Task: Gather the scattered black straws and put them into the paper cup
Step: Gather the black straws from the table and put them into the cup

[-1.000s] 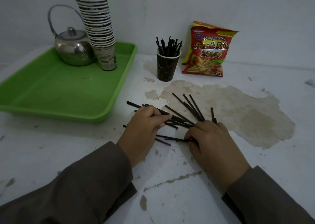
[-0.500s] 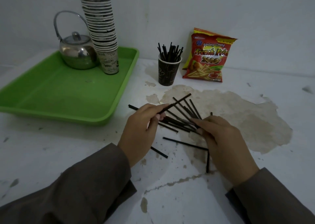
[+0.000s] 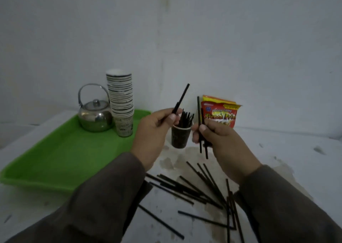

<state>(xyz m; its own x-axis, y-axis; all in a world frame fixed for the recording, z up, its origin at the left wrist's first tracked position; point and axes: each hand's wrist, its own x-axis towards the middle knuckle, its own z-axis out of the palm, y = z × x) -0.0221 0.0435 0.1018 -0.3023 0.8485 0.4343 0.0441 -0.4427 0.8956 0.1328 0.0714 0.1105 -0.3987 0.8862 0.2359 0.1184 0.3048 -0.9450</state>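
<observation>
Fingers point(image 3: 171, 117) pinch one straw point(image 3: 182, 98) | right hand point(image 3: 218, 137): two straws point(image 3: 199, 113)

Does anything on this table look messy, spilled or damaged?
Yes. Thin black straws lie scattered and crossing each other on the white table, not in the dark paper cup. The tabletop under them has a large brownish patch, either stained or worn paint.
</observation>
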